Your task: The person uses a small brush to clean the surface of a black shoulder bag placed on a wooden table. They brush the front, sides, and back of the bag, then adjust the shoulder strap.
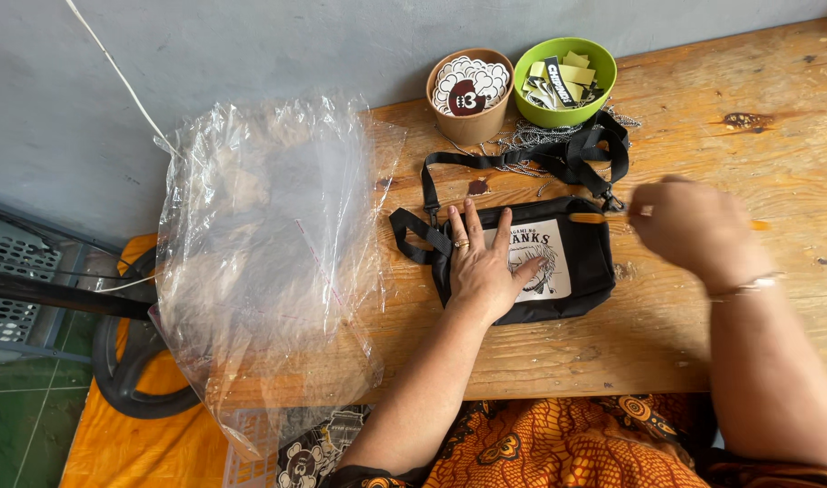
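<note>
Head view: a black pouch [576, 271] lies flat on the wooden table [703, 334], just right of the frame's centre, with a white printed patch on its front. The left hand [484, 262] rests palm-down on the pouch's left half, its fingers spread and flat, the thumb reaching onto the patch; a ring shows on 1 finger. The right hand [698, 226] hangs at the pouch's upper right corner, blurred, its fingers curled and drawn together at the zip pull [644, 211]; I cannot tell whether they actually pinch it. A thin bracelet sits on that wrist.

The pouch's black strap [522, 159] loops across the table above it, toward the upper middle of the frame, over a heap of thin metal chain [522, 137]. Behind the strap, against the grey wall, stand 2 bowls side by side: a brown cup [472, 125] holding round stickers and a green bowl [545, 116] holding small tags. A large clear plastic bag [269, 262] covers the table's left end, filling the left centre of the frame. Orange patterned cloth [567, 443] runs along the bottom edge.
</note>
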